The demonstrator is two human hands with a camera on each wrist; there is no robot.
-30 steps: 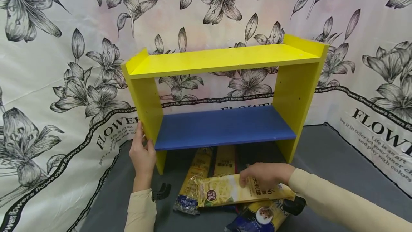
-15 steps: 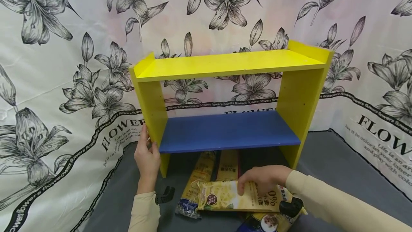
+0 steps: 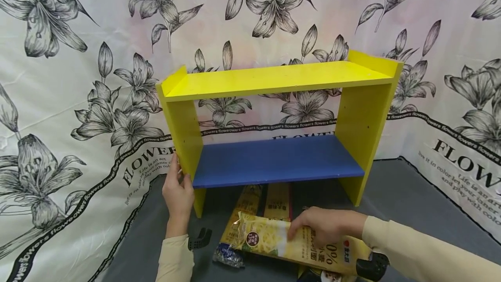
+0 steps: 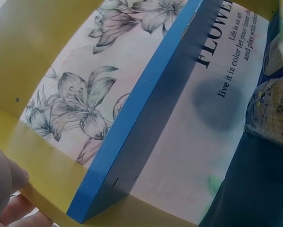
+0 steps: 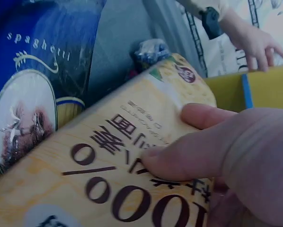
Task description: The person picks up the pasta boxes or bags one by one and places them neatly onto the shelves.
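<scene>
My left hand [image 3: 178, 203] grips the left yellow side panel of a small shelf unit [image 3: 278, 75], at about the height of its blue shelf board [image 3: 274, 162]. In the left wrist view, the thumb and fingers [image 4: 25, 213] lie on either side of that panel's edge. My right hand [image 3: 321, 225] holds a yellow pasta packet [image 3: 270, 234], its thumb on the printed face. This packet tilts down to the right, in front of the unit. Below it lies a blue spaghetti bag [image 5: 42, 71], mostly covered in the head view.
Two more pasta packs lie under the blue board: a clear-ended one [image 3: 231, 243] on the left and a yellow one [image 3: 278, 199] beside it. A grey surface [image 3: 137, 238] carries everything. Flower-print cloth [image 3: 98, 112] hangs behind the unit.
The right hand has turned the pasta packet, so its right end now points lower and nearer, covering more of the blue spaghetti bag. My left hand stays on the side panel.
</scene>
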